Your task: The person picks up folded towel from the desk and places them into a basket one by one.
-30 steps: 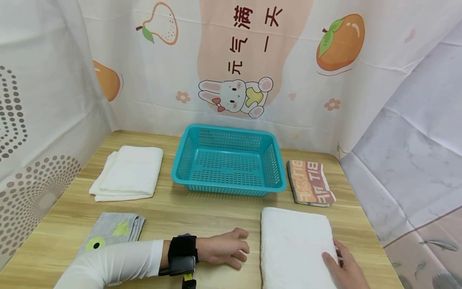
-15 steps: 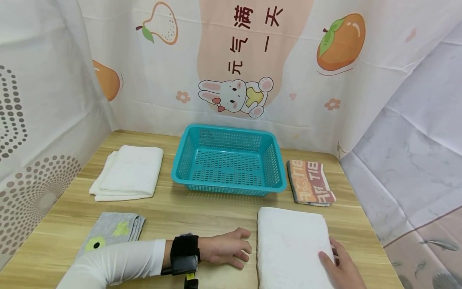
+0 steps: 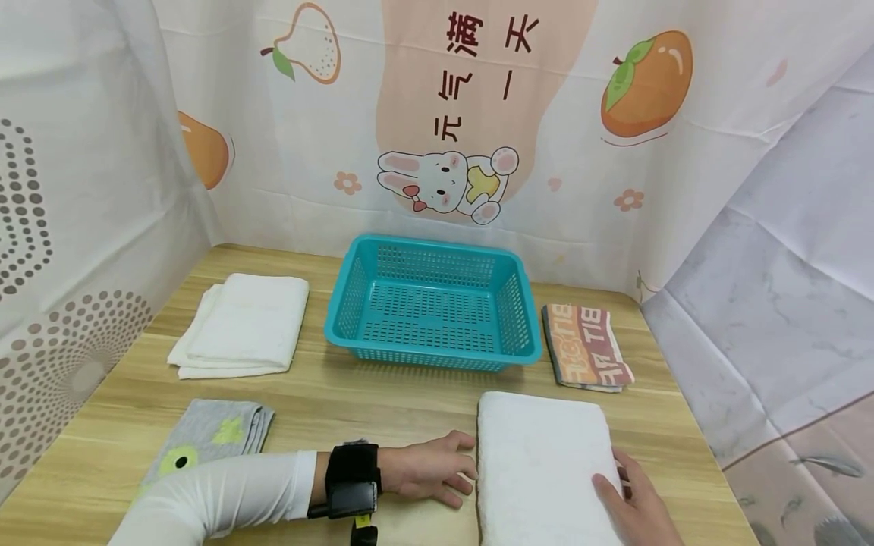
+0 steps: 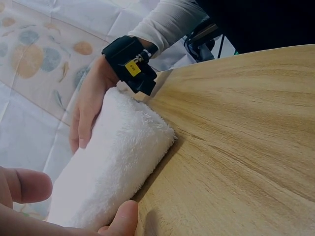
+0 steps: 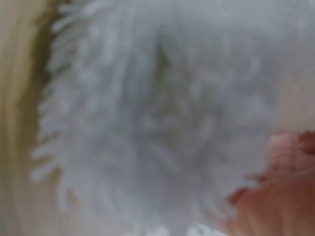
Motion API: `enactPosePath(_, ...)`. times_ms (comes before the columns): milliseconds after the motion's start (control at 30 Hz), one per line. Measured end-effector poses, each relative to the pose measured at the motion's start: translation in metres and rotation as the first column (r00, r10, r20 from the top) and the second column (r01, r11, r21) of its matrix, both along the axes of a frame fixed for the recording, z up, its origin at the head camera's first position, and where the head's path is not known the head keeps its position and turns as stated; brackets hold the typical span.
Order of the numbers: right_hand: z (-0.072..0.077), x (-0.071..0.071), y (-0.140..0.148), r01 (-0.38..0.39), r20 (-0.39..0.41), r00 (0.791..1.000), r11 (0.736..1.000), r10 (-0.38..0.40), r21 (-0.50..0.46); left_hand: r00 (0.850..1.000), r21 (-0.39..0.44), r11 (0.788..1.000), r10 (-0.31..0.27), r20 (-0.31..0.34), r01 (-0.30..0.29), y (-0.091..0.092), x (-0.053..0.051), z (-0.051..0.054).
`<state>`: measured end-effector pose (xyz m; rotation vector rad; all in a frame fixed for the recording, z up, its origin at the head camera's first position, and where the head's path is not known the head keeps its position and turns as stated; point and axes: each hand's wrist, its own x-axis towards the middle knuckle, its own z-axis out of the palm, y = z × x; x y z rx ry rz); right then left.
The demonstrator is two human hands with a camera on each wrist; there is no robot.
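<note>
A thick folded white towel [image 3: 542, 466] lies on the table at the lower right of the head view. My right hand [image 3: 640, 504] holds its right edge, thumb on top and fingers down along the side. My left hand [image 3: 430, 466] is at the towel's left edge with fingers spread and loosely bent; whether the fingertips touch it I cannot tell. In the left wrist view the fluffy towel [image 4: 118, 152] runs between the right hand [image 4: 91, 108] and the left thumb and finger. Blurred white pile of the towel [image 5: 147, 123] fills most of the right wrist view.
A teal perforated basket [image 3: 432, 350] stands at the back middle. Folded white cloths [image 3: 249, 322] lie back left, a grey patterned cloth [image 3: 212, 432] is partly behind the left sleeve, and an orange-and-red towel [image 3: 589, 345] lies right of the basket. Curtains [image 3: 287, 152] enclose the table.
The white towel has slid left across the table with my right hand, closing the gap to my left hand. My left hand has barely moved.
</note>
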<state>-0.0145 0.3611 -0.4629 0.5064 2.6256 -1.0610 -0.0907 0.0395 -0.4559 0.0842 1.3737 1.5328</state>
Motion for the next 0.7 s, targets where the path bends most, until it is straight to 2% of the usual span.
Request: enactPosePath(700, 0.0006, 0.0004, -0.0081, 0.011, 0.033, 0.999, 1.0, -0.01, -0.019, 1.0, 0.0, 1.0, 0.031, -0.005, -0.031, 0.0024, 0.0035, -0.0006)
